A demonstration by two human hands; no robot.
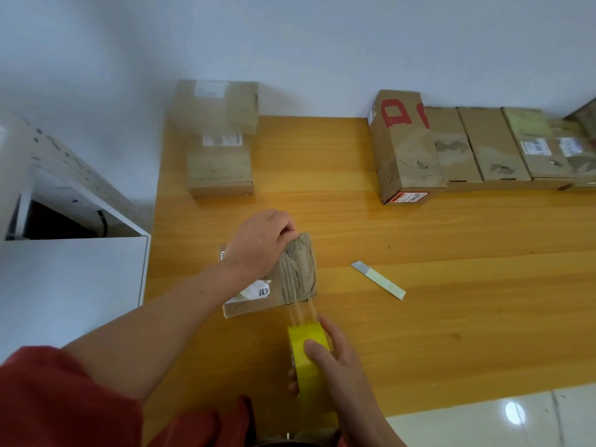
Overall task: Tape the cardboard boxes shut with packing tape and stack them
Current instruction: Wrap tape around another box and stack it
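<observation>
- The wooden table [419,317] lies under both hands.
- A white cabinet [74,285] stands left of the left arm.
- A row of boxes [483,146] stands far beyond the right hand [338,359], along the wall.
- A stack [219,166] of two boxes stands well beyond the left hand [258,243], blurred.
- The box [290,275] lies under the left hand, its top covered with wrinkled tape.
- The left hand grips the far edge of the box with curled fingers.
- The right hand holds the yellow roll [309,359], thumb on its outer face, near the box.
- A clear strip [301,309] runs from the roll to the near edge of the box.
- A cutter [379,280] lies right of the box, apart from both hands.
</observation>
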